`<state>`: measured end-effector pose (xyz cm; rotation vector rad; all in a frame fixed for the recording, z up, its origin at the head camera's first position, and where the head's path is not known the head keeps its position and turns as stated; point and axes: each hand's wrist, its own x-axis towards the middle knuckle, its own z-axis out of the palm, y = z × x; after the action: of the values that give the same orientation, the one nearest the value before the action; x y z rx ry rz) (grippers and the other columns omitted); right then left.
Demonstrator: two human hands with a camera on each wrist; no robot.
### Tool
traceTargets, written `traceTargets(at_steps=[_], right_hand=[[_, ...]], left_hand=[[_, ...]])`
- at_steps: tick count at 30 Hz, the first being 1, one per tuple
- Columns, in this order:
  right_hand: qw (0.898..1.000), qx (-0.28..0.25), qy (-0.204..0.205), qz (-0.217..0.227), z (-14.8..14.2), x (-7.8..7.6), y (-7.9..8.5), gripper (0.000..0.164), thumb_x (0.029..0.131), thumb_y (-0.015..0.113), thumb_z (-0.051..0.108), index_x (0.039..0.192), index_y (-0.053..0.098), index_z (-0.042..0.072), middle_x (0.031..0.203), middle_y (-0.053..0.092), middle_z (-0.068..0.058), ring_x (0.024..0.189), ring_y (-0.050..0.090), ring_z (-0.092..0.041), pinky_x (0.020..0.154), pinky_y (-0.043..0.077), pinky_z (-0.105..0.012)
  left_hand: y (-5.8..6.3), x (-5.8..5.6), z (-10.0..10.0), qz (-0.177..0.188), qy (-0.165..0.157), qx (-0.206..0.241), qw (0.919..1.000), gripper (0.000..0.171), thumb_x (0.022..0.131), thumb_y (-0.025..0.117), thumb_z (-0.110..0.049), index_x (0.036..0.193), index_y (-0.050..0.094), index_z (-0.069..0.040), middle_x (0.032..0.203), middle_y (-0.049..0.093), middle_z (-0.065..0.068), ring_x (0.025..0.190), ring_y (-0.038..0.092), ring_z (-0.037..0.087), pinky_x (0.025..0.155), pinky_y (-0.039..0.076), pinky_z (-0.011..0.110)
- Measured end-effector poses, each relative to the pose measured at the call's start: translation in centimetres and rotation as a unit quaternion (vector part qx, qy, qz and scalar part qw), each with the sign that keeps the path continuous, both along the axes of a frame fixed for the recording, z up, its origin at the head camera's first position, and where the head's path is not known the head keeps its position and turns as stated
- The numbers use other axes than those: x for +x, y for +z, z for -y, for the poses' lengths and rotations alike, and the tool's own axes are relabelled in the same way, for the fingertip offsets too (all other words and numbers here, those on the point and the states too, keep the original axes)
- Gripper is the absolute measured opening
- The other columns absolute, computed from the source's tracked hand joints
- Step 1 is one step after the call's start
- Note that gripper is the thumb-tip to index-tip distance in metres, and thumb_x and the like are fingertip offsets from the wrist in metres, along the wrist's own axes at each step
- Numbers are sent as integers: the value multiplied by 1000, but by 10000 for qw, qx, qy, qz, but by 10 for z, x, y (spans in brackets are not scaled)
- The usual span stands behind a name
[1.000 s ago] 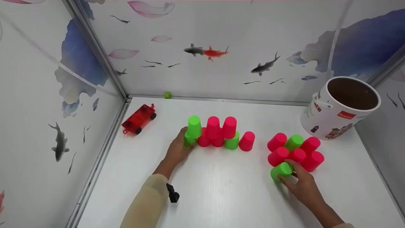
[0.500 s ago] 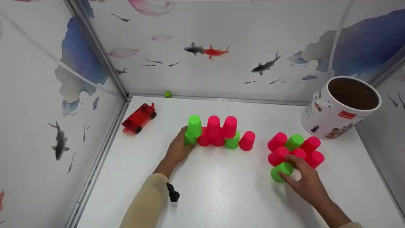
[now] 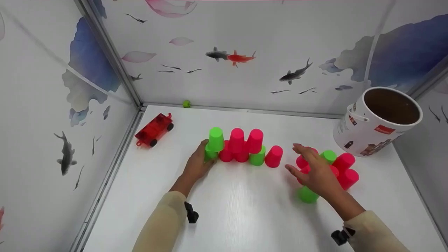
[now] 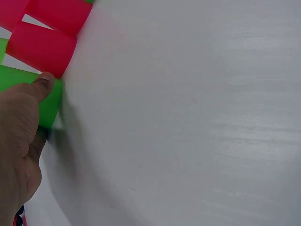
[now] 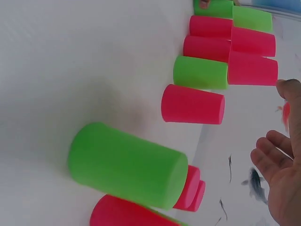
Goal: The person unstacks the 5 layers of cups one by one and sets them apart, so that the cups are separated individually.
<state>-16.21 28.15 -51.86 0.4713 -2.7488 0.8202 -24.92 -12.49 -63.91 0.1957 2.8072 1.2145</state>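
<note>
My left hand (image 3: 196, 164) grips the lower green cup (image 3: 210, 154) at the left end of an upside-down cup row, its thumb (image 4: 43, 84) on the cup's side in the left wrist view. On that cup and its neighbours stand an upper green cup (image 3: 216, 139) and two pink cups, one of them a middle pink cup (image 3: 237, 139). A lone pink cup (image 3: 274, 156) ends the row on the right. Fingers spread and holding nothing, my right hand (image 3: 320, 175) hovers over a second cup cluster and partly hides it. The cluster's nearest green cup (image 5: 127, 165) stands below that hand.
A tall white bucket (image 3: 376, 122) stands at the back right, behind the cluster. At the back left lies a red toy car (image 3: 154, 130). A small green object (image 3: 186, 104) sits by the back wall. Printed panels border the white table (image 3: 238, 213).
My right hand has let go of the nearest green cup, opened, and moved up and left over the cluster. The left hand stays on its green cup.
</note>
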Motion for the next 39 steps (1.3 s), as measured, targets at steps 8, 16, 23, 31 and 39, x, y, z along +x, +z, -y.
traceTargets(at_steps=[8, 16, 23, 31, 39], right_hand=[[9980, -289, 56, 552, 36, -36, 6, 88, 93, 92, 28, 165, 45, 10, 157, 60, -17, 141, 65, -41, 103, 65, -57], [9919, -808, 224, 949, 65, -63, 5, 91, 96, 88, 25, 170, 37, 6, 163, 54, -19, 150, 57, -43, 117, 56, -58], [9876, -945, 268, 1224, 84, -75, -1, 95, 97, 88, 26, 172, 33, 8, 166, 51, -18, 153, 53, -42, 121, 53, -56], [9837, -1209, 150, 1324, 96, -81, -10, 92, 95, 89, 21, 170, 37, 7, 163, 55, -18, 150, 56, -41, 119, 54, -57], [9779, -1586, 80, 1357, 100, -83, -15, 76, 96, 88, 15, 161, 49, 7, 154, 63, -16, 145, 62, -39, 116, 57, -56]], left_hand=[[2, 0, -4, 59, -68, 46, 9999, 80, 105, 78, -27, 169, 30, -25, 162, 57, 8, 153, 54, 32, 130, 43, 57], [0, 0, -2, -87, -47, 3, 10000, 80, 104, 79, -24, 168, 33, -23, 159, 60, 9, 147, 58, 31, 128, 46, 54], [1, 1, 0, 48, 47, 12, 10000, 81, 105, 79, -25, 169, 31, -24, 162, 57, 10, 152, 55, 32, 130, 43, 56], [-4, -1, 2, -93, -18, 10, 10000, 80, 106, 77, -28, 170, 30, -23, 162, 58, 12, 152, 55, 34, 128, 44, 59], [-1, -1, 2, 74, 37, 53, 10000, 81, 105, 78, -28, 170, 30, -25, 163, 57, 9, 152, 54, 32, 129, 44, 57]])
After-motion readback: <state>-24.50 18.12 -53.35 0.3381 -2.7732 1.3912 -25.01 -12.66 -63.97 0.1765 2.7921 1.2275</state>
